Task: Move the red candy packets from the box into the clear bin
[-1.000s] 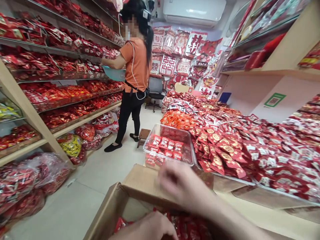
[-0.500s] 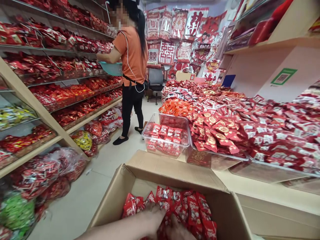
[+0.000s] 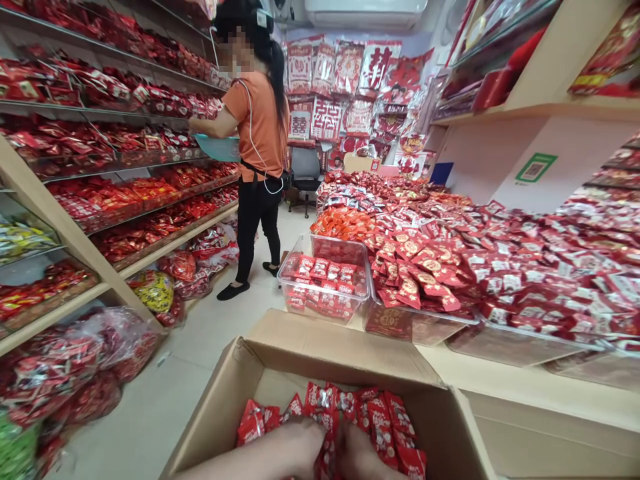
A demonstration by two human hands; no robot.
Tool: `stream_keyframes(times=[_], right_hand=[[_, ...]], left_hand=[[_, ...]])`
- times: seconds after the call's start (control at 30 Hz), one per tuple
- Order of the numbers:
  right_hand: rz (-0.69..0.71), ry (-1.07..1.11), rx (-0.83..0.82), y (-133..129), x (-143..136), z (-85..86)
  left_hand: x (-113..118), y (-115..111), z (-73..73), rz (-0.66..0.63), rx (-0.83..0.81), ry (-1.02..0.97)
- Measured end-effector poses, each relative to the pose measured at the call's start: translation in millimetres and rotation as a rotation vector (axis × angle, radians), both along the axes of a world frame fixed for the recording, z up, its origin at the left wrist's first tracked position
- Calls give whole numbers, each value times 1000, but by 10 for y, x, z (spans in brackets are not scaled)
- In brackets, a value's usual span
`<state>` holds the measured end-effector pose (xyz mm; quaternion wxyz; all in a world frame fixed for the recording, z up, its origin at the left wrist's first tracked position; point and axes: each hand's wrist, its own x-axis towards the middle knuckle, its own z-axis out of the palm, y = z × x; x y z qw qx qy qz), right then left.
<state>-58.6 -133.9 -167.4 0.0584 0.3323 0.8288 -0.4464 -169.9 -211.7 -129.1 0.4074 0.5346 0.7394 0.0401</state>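
Note:
Both hands are down inside an open cardboard box (image 3: 350, 350), among small red candy packets (image 3: 383, 427) with white print. My left hand (image 3: 301, 441) curls downward on the left of the pile, its fingertips partly hidden by packets. Close beside it, my right hand (image 3: 357, 450) is also bent, its thumb side facing the left hand. A few red packets sit pinched in and between the two hands. More packets lie against the box's far and right sides.
Beyond the box stands a clear plastic bin (image 3: 325, 303) with rows of similar red packets. Further bins of red packets (image 3: 425, 267) cover the counter. A person in an orange shirt (image 3: 263, 127) faces the left shelves (image 3: 115, 163). Filled plastic bags (image 3: 95, 360) lie on the floor.
The view has tilted up and shifted slightly right. My hands have drawn closer around the packets between them. The other person still faces the shelves.

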Motion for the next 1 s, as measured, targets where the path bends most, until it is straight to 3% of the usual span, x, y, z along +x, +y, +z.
stream_keyframes(times=[0.07, 0.17, 0.23, 0.3, 0.4, 0.53, 0.67, 0.8, 1.0], right_hand=[[-19, -7, 34, 63, 1, 96], [-13, 87, -16, 148, 10, 296], [-4, 231, -218, 192, 24, 486], [-40, 385, -462, 240, 43, 726], [-182, 582, -590, 345, 55, 1122], [-333, 764, -593, 510, -8, 1483], [-381, 760, -671, 603, -85, 1523], [-441, 772, -707, 614, -96, 1406], [-354, 719, -625, 578, -72, 1249]], left_hand=[[-87, 8, 109, -23, -84, 86], [-245, -1, 409, -29, -104, 80], [-327, -18, 629, -33, -34, -46], [-362, -17, 811, -4, 32, -346], [-339, 67, 1003, 182, 215, -813], [-281, 286, 1189, 455, 562, -897], [-241, 448, 1248, 549, 608, -981], [-207, 485, 1142, 640, 600, -1034], [-202, 420, 1035, 579, 627, -879]])
